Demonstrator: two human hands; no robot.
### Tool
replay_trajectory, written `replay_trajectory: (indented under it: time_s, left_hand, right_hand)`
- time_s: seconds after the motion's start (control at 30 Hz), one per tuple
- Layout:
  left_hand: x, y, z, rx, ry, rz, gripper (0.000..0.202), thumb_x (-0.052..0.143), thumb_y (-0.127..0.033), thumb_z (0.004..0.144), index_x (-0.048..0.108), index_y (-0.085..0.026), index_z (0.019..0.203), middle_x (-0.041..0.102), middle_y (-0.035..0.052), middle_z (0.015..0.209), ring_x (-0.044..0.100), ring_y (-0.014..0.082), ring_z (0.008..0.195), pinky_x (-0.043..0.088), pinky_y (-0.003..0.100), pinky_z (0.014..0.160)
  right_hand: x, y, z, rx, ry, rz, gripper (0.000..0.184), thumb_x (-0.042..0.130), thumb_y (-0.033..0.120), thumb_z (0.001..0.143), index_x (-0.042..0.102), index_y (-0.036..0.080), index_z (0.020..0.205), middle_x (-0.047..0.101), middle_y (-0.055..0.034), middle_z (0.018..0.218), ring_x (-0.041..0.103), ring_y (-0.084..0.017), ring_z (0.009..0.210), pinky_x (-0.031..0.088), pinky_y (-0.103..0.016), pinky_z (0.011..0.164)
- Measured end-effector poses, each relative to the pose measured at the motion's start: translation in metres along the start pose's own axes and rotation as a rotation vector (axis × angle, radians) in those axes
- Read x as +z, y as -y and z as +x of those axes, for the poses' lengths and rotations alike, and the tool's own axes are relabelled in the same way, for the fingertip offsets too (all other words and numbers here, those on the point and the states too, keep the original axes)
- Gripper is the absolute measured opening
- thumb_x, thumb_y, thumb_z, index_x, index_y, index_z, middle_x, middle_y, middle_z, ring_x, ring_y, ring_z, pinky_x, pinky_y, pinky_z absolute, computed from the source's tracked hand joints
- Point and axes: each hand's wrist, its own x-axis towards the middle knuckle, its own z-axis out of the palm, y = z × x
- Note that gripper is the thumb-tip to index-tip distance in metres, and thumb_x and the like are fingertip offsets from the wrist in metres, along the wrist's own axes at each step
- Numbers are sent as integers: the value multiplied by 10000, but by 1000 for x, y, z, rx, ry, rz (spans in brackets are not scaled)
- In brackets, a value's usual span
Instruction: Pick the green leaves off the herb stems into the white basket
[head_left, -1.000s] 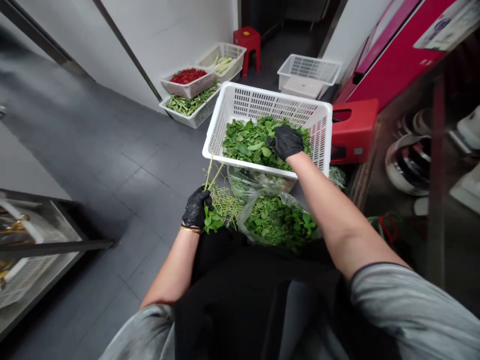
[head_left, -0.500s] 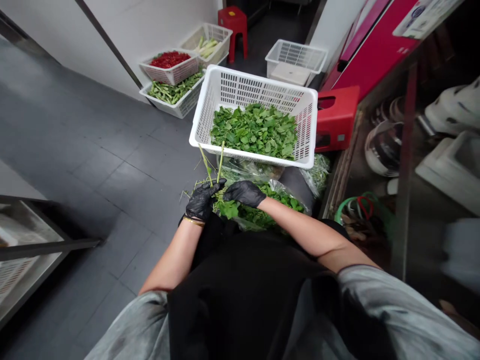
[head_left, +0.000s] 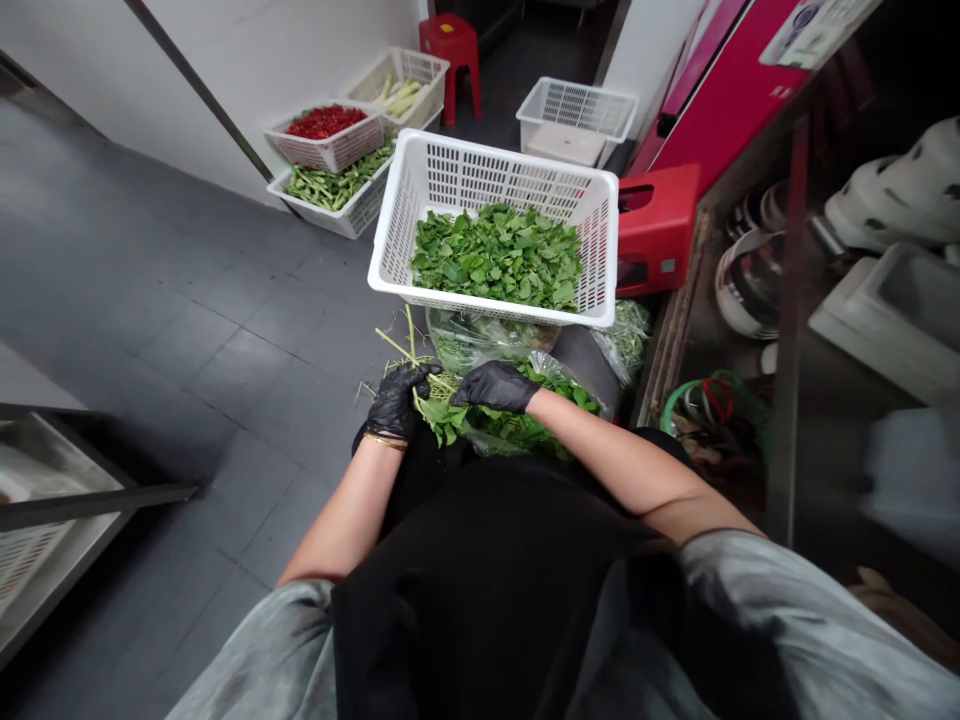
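Note:
My left hand (head_left: 396, 398), in a black glove, is closed around green stems (head_left: 401, 345) whose ends poke up past the fingers. Leaves (head_left: 444, 415) hang from these stems between my hands. My right hand (head_left: 496, 387), gloved too, has its fingers pinched at the leafy side of the stems. Beneath it an open clear plastic bag (head_left: 499, 448) holds leafy greens (head_left: 559, 385). In front of both hands stands a white slotted basket (head_left: 382, 262) with a heap of picked leaves (head_left: 499, 258) in it.
Baskets of red chillies (head_left: 326, 122), green pods (head_left: 330, 185) and pale stalks (head_left: 401, 97) stand at the back left. A red stool (head_left: 450, 60) is behind them. Another red stool (head_left: 664, 225) touches the basket's right side. Metal shelving (head_left: 791, 330) runs along the right.
The stems in my left hand have tilted leftward, and more leaf shows between my hands. My right hand stays close beside the left. The whole view has shifted slightly.

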Motion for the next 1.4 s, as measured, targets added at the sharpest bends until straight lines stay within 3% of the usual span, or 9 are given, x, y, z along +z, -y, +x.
replay_trajectory:
  time_s: [0.1,0.33,0.47,0.57,0.63,0.8,0.93,1.2,1.4]
  left_hand:
    - [-5,2,1,-12,8,-47,181,775,-267,608,729,-128,714,524,-31,470,461,65,423,370,211,456]
    - [-7,6,3,116,-102,-67,140,755,-274,649,716,-177,740,622,-9,612,509,74,505,399,203,499]
    - [-4,8,5,89,-81,-42,194,804,-265,579,722,-170,727,681,14,713,555,95,582,423,204,524]
    - [3,10,8,4,-60,-53,273,830,-287,535,725,-162,754,677,10,701,573,113,593,444,224,537]
    - [7,11,9,-62,-56,-59,317,841,-292,524,725,-164,789,673,5,693,588,124,597,451,236,540]
    - [10,18,9,-75,-90,-40,355,875,-289,469,688,-156,740,653,-3,649,619,150,623,458,248,556]
    - [8,21,7,-100,-46,38,355,871,-339,499,656,-155,713,625,-12,595,545,109,504,403,229,485]
    - [-3,1,-4,35,94,201,324,787,-439,653,637,-156,600,508,-21,443,386,67,363,250,225,373]
    - [7,9,-3,266,-76,169,385,785,-491,624,641,-135,659,660,30,637,533,91,406,386,211,379]
  right_hand:
    - [2,-6,-1,25,-61,93,265,712,404,739,734,146,685,722,-41,689,653,-156,659,467,-242,620]
    - [-16,-31,21,71,-617,445,374,518,484,833,715,167,833,717,-83,801,666,-212,818,515,-366,802]
    - [-17,-13,14,27,-366,334,301,579,420,814,720,160,873,718,-70,804,657,-196,720,502,-320,695]
    - [1,8,13,-11,-76,7,239,697,374,745,732,190,893,730,-41,868,663,-184,789,458,-268,715]
    - [12,15,15,18,4,-228,217,694,361,775,736,196,908,734,-56,908,656,-182,826,424,-253,718]
    - [24,7,24,67,12,-318,323,630,455,841,721,160,935,724,-73,870,633,-163,764,361,-235,631]
    - [20,-5,24,9,135,-256,421,602,519,840,709,123,747,699,-60,746,588,-136,673,369,-230,612]
    - [6,-24,-2,70,217,410,322,711,476,719,729,162,791,714,-21,771,635,-155,665,487,-252,588]
    - [19,-23,4,100,-91,430,283,738,444,656,729,162,669,739,-43,775,675,-194,757,527,-302,720]
